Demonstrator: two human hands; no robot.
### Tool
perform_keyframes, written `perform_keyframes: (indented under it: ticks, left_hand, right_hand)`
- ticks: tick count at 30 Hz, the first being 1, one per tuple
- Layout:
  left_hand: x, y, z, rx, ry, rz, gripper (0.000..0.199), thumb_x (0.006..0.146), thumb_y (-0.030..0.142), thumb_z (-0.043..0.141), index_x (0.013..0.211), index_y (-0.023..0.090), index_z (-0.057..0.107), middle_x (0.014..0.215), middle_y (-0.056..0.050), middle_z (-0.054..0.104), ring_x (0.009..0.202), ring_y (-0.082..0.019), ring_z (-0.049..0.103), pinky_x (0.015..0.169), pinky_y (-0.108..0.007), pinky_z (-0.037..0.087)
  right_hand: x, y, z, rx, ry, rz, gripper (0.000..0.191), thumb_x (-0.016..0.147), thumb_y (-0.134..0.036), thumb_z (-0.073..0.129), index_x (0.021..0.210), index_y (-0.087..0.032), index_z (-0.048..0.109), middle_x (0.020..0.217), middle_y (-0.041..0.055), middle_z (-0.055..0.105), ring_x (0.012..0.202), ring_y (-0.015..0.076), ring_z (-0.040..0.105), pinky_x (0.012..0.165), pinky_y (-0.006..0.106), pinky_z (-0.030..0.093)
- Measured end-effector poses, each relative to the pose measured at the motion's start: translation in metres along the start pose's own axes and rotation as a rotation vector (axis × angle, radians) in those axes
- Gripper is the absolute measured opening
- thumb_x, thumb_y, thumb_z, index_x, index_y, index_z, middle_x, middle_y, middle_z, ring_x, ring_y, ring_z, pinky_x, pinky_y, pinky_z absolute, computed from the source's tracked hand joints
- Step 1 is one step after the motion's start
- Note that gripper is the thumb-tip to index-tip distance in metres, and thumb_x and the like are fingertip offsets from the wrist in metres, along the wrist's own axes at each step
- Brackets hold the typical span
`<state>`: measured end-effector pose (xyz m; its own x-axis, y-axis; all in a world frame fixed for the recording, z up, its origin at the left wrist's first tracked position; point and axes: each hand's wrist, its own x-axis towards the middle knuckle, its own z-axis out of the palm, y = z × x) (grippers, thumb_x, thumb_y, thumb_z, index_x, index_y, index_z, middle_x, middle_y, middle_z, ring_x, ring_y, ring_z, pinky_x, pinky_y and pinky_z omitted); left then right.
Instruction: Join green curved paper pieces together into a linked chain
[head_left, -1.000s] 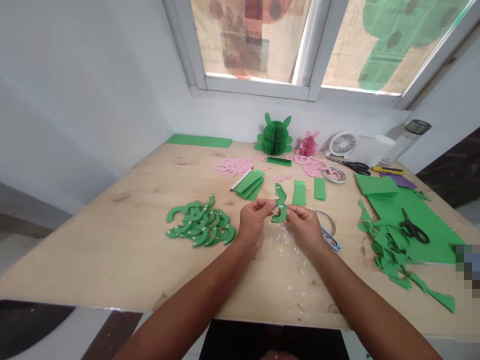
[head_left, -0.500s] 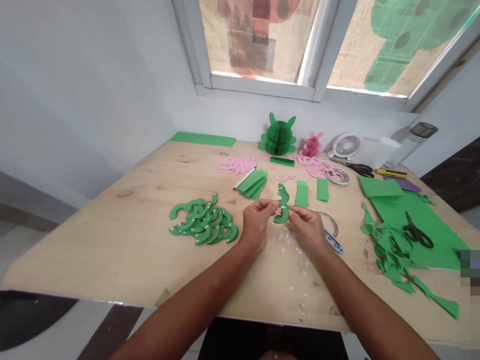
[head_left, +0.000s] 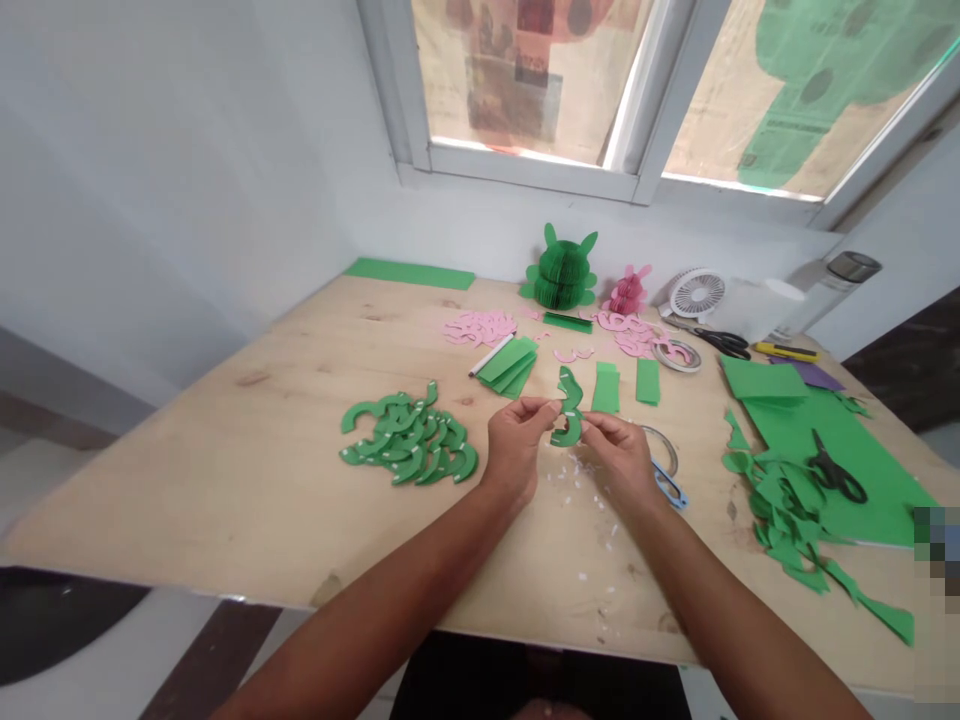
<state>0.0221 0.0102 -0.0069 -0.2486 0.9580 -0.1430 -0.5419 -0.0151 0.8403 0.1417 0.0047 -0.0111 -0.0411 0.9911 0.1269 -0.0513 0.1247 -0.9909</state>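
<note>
A curved green paper cutout (head_left: 570, 392), shaped like a 3 with small white marks, is held up over the table between both hands. My left hand (head_left: 517, 440) pinches its left side with thumb and finger. From the right, my right hand (head_left: 619, 450) pinches the same cutout near its middle. A heap of similar green cutouts (head_left: 409, 435) with white marks lies left of my left hand. Tiny white scraps (head_left: 581, 490) are scattered below the hands. Beside my right hand lie a blue-handled cutter (head_left: 670, 487) and a roll of tape (head_left: 663, 448), partly covered by the hand.
Green scraps (head_left: 784, 510) and black scissors (head_left: 836, 467) lie on green sheets (head_left: 885, 490) at right. Folded green paper (head_left: 508, 366), a white pen (head_left: 491, 355) and pink cutouts (head_left: 480, 328) lie beyond the hands. Green and pink honeycomb figures (head_left: 564, 275), a fan (head_left: 696, 294) and a bottle (head_left: 832, 290) stand behind.
Both hands keep their pinch on the green cutout, almost unmoved. The whole view has shifted slightly.
</note>
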Motion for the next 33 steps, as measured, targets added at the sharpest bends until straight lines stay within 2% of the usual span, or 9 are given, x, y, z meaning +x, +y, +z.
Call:
perform_keyframes:
  ticks: [13,22,33]
  left_hand:
    - [-0.0041,0.0066,0.0028,0.027,0.013,0.012,0.012,0.056,0.020,0.073,0.059,0.013,0.063,0.055,0.002,0.059,0.053,-0.008,0.050,0.061,-0.023,0.041]
    - [-0.0044,0.0052,0.0027,0.029,0.029,0.009,0.016,0.055,0.023,0.074,0.060,0.013,0.063,0.055,0.002,0.060,0.053,-0.009,0.052,0.060,-0.023,0.041]
    - [-0.0052,0.0052,0.0026,0.018,0.020,0.023,0.015,0.056,0.021,0.074,0.061,0.013,0.062,0.054,0.002,0.059,0.052,-0.008,0.051,0.061,-0.023,0.042]
  right_hand:
    - [-0.0004,0.0029,-0.0008,-0.003,0.014,0.006,0.021,0.072,-0.033,0.066,0.087,-0.021,0.074,0.078,0.0031,0.072,0.069,0.0176,0.064,0.066,0.030,0.048]
    - [-0.0001,0.0073,-0.0007,0.009,-0.008,0.012,0.023,0.073,-0.036,0.065,0.089,-0.021,0.073,0.082,0.0045,0.072,0.074,0.0199,0.065,0.067,0.031,0.049]
    - [0.0002,0.0042,0.0004,0.027,-0.003,0.015,0.017,0.073,-0.032,0.065,0.085,-0.023,0.074,0.078,0.0014,0.072,0.071,0.0171,0.064,0.067,0.028,0.048]
